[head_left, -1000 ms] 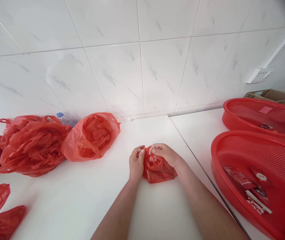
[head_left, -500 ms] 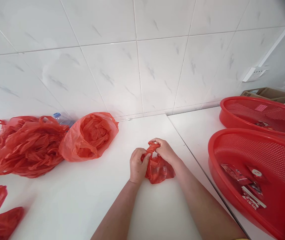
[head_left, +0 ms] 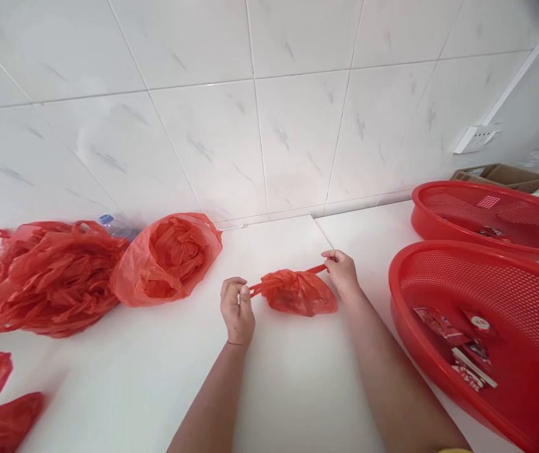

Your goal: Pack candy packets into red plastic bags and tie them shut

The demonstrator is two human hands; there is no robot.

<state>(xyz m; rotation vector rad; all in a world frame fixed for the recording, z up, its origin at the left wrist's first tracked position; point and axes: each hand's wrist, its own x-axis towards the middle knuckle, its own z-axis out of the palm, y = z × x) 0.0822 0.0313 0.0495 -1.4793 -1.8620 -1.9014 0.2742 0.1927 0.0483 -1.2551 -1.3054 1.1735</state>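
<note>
A small red plastic bag [head_left: 300, 294] sits on the white table between my hands, its body bunched and bulging. My left hand [head_left: 238, 309] pinches one of its handles at the left, and that handle is stretched taut. At the right, my right hand [head_left: 342, 272] grips the opposite handle between thumb and fingers, also pulled out straight. Something darker shows faintly through the thin plastic, too unclear to name.
Left of my hands lie an opened red bag [head_left: 170, 261], a heap of red bags [head_left: 56, 277] and a filled bag [head_left: 5, 421]. A bottle [head_left: 114, 225] stands behind. Two red baskets [head_left: 397, 283] with small packets are at right, a cardboard box [head_left: 500, 176] beyond.
My hands have moved apart, left hand leftward and right hand to the right, drawing the bag's handles out sideways. The twisted top that stood up between my fingers is now pulled down flat.
</note>
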